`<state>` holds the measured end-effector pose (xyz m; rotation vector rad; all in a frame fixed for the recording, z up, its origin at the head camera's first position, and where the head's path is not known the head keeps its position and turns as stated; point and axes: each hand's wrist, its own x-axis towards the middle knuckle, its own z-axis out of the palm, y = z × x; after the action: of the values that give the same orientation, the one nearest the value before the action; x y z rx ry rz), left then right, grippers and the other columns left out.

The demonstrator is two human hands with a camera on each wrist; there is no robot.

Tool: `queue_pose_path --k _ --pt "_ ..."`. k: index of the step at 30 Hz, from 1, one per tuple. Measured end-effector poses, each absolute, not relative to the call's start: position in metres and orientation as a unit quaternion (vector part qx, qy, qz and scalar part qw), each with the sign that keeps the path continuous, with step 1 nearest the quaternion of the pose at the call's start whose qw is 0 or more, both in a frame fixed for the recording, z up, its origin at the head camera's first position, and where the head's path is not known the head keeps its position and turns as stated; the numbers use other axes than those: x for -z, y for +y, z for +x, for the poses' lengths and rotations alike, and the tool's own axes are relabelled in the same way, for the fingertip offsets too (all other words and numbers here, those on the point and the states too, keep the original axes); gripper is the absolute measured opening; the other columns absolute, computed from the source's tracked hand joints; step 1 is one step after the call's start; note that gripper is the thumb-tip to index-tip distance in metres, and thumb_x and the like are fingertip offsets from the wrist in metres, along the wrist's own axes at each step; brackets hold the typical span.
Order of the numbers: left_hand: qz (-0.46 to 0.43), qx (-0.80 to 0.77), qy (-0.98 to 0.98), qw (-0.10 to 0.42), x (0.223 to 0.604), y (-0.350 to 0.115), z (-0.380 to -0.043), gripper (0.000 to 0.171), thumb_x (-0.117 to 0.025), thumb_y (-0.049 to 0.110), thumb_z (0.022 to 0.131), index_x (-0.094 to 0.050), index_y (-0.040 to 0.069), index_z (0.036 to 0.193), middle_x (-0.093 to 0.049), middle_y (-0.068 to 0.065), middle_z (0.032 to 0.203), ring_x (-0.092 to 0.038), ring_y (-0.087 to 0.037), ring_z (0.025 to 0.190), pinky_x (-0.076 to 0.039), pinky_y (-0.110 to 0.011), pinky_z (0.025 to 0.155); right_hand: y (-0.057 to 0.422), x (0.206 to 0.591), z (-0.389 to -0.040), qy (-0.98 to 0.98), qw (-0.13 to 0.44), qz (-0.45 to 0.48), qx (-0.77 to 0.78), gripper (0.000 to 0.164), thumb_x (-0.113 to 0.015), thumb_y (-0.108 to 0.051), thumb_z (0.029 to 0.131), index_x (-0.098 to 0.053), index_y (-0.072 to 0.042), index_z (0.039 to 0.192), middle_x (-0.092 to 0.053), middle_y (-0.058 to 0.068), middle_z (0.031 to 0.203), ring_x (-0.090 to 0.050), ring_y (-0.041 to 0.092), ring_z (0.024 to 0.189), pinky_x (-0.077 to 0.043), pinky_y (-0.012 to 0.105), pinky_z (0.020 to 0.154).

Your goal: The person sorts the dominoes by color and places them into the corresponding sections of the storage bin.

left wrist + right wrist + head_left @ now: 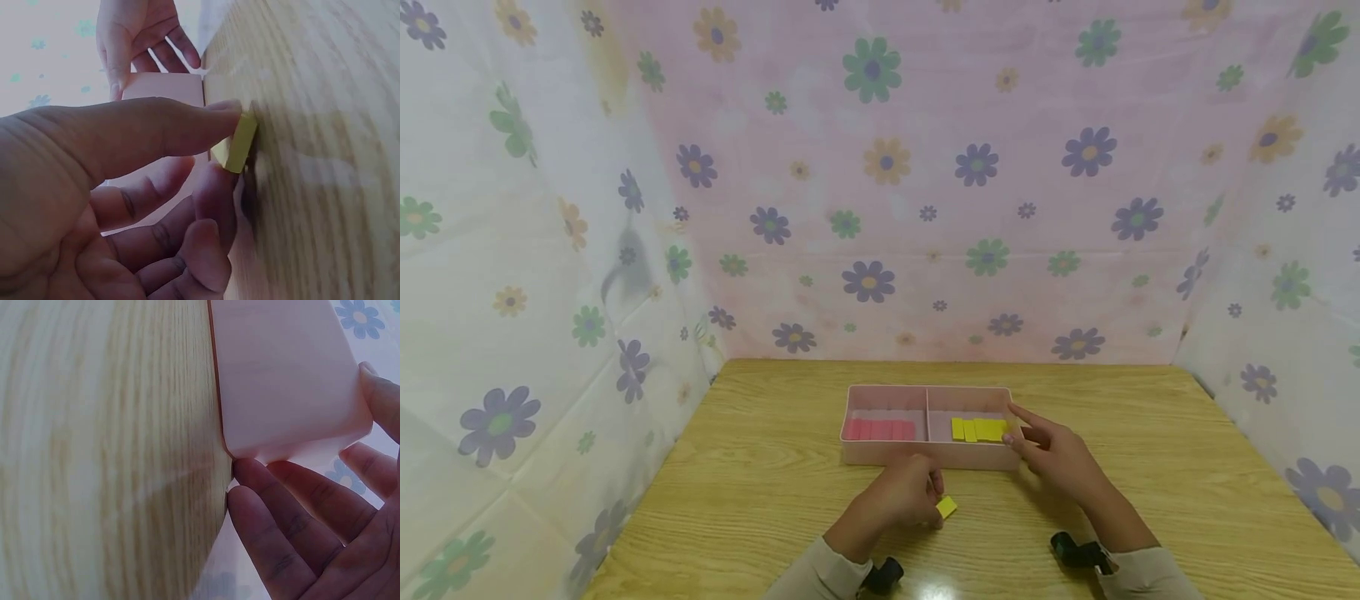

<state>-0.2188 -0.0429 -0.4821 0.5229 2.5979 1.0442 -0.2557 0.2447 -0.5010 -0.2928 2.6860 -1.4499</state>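
My left hand [901, 497] pinches a small yellow tile [947, 507] between thumb and fingers, just over the table in front of the box. In the left wrist view the tile [241, 144] is tilted, one edge close to the wood. My right hand [1063, 462] holds the right end of a pink two-compartment box [880, 454], thumb at the front rim and fingers along the end wall. Several pink tiles [880, 430] lie in a row in the left compartment. Several yellow tiles [977, 430] lie in the right one, partly behind the right thumb.
The wood-grain table [760, 500] reaches back to a flowered cloth [880, 208], which also hangs at the left and right sides. Black devices [1075, 552] are strapped at both wrists beside the beige sleeves [827, 575].
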Motion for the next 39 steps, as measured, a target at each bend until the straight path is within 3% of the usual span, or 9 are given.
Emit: queue_pose_path --k 10,18,24,28,31,35,39 --pt "0.188 -0.33 0.916 0.133 0.483 -0.046 -0.219 0.034 -0.098 0.004 0.063 -0.069 0.013 0.078 -0.06 0.005 0.063 -0.052 -0.008 0.057 -0.044 -0.024 0.051 0.245 0.5 -0.256 0.877 0.04 -0.105 0.467 0.075 -0.063 -0.055 0.099 -0.036 -0.026 0.162 -0.06 0.026 0.143 -0.072 0.017 0.097 -0.059 0.033 0.069" --pt "0.212 -0.318 0.916 0.119 0.48 -0.046 -0.221 0.03 -0.096 0.002 0.065 -0.072 0.013 0.08 -0.058 0.007 0.062 -0.051 -0.005 0.058 -0.044 -0.021 0.054 0.245 0.498 -0.257 0.878 0.039 -0.101 0.466 0.075 -0.064 -0.056 0.098 -0.038 -0.028 0.162 -0.062 0.025 0.141 -0.07 0.023 0.089 -0.056 0.032 0.064" --pt "0.227 -0.318 0.913 0.115 0.484 -0.046 -0.222 0.033 -0.094 0.002 0.068 -0.074 0.013 0.092 -0.054 0.008 0.063 -0.047 -0.004 0.059 -0.042 -0.02 0.057 0.246 0.501 -0.258 0.878 0.037 -0.104 0.466 0.074 -0.064 -0.055 0.098 -0.038 -0.028 0.161 -0.061 0.026 0.141 -0.071 0.02 0.095 -0.057 0.033 0.067" --pt "0.253 -0.288 0.917 0.105 0.487 -0.046 -0.225 0.036 -0.092 0.005 0.074 -0.077 0.021 0.103 -0.053 0.01 0.07 -0.047 -0.002 0.064 -0.042 -0.019 0.061 0.246 0.502 -0.258 0.878 0.038 -0.101 0.466 0.075 -0.064 -0.057 0.098 -0.038 -0.028 0.161 -0.061 0.026 0.142 -0.072 0.018 0.098 -0.059 0.034 0.07" --pt "0.263 -0.278 0.917 0.107 0.491 -0.046 -0.228 0.033 -0.09 0.008 0.078 -0.08 0.027 0.103 -0.054 0.012 0.073 -0.047 -0.002 0.066 -0.042 -0.019 0.061 0.246 0.501 -0.257 0.878 0.038 -0.104 0.466 0.075 -0.063 -0.056 0.098 -0.037 -0.026 0.162 -0.059 0.027 0.144 -0.073 0.021 0.102 -0.06 0.033 0.073" --pt "0.255 -0.301 0.913 0.103 0.494 -0.048 -0.233 0.028 -0.09 0.011 0.08 -0.082 0.026 0.102 -0.058 0.013 0.078 -0.05 -0.002 0.068 -0.044 -0.019 0.062 0.245 0.499 -0.256 0.876 0.039 -0.1 0.471 0.075 -0.064 -0.056 0.098 -0.037 -0.027 0.162 -0.059 0.027 0.144 -0.072 0.024 0.109 -0.061 0.032 0.075" --pt "0.235 -0.347 0.902 0.102 0.494 -0.049 -0.234 0.028 -0.089 0.011 0.08 -0.082 0.022 0.105 -0.062 0.011 0.079 -0.052 -0.002 0.069 -0.046 -0.019 0.058 0.244 0.499 -0.256 0.876 0.038 -0.096 0.471 0.075 -0.064 -0.056 0.098 -0.038 -0.028 0.162 -0.06 0.026 0.143 -0.073 0.021 0.103 -0.06 0.032 0.073"
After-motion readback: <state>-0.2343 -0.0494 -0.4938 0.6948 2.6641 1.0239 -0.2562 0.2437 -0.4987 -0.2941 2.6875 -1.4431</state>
